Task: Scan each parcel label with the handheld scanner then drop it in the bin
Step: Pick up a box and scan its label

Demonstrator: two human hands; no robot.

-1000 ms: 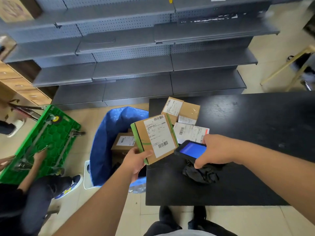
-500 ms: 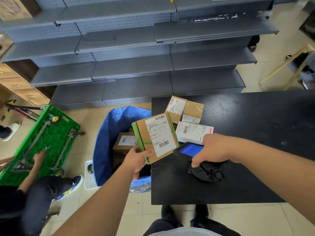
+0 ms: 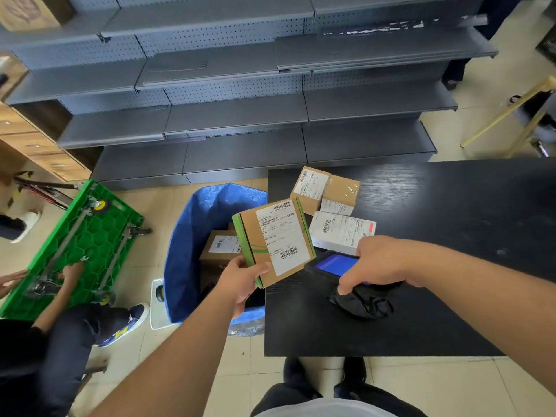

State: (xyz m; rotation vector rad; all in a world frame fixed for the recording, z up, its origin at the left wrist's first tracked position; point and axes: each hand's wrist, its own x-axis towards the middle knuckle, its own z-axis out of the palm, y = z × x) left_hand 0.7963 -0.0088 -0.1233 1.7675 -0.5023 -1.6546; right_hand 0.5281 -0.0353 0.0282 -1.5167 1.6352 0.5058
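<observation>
My left hand grips the lower corner of a flat cardboard parcel with green tape, label facing up, held over the gap between the blue bin and the black table. My right hand holds the handheld scanner, blue screen lit, just right of the parcel and pointing at it. On the table behind lie two brown parcels and a white parcel. Inside the bin rests a labelled brown box.
A black crumpled bag lies on the table under my right hand. A green upturned trolley is at left, with another person's hands and legs by it. Grey shelving stands behind the bin and table.
The parcel and scanner stay almost still relative to each other; the view has shifted slightly. The scanner sits a little closer to the parcel's lower edge.
</observation>
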